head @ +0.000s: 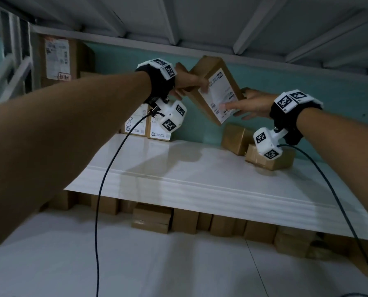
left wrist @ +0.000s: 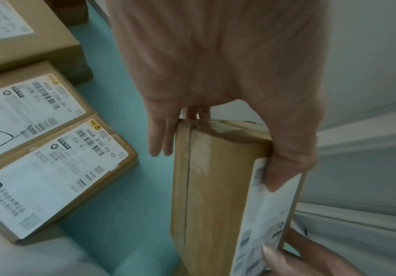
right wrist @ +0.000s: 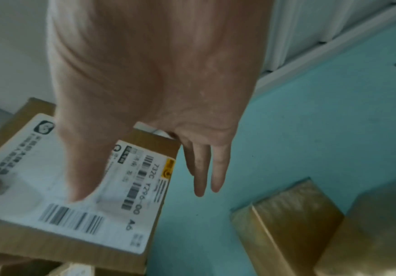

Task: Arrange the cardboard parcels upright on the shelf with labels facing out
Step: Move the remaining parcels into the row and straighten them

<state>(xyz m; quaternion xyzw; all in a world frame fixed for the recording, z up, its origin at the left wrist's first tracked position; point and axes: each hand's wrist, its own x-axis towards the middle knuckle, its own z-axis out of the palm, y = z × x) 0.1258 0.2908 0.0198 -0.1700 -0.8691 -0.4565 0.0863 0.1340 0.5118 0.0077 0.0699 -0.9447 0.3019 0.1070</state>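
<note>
I held the labelled parcel (head: 217,88) tilted above the shelf (head: 178,168), my left hand (head: 189,81) gripping its far-left end, my right hand (head: 251,103) pinching its right edge; only the left wrist view showed its taped seam.

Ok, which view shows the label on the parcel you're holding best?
The right wrist view: the held parcel's label faces the camera, barcodes legible, thumb partly covering it. The head view shows it whole but small. The left wrist view catches it edge-on.

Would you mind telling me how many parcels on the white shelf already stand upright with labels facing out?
2, side by side against the back wall: left parcel and right parcel, under the left hand. Others may be hidden behind the arm.
</note>
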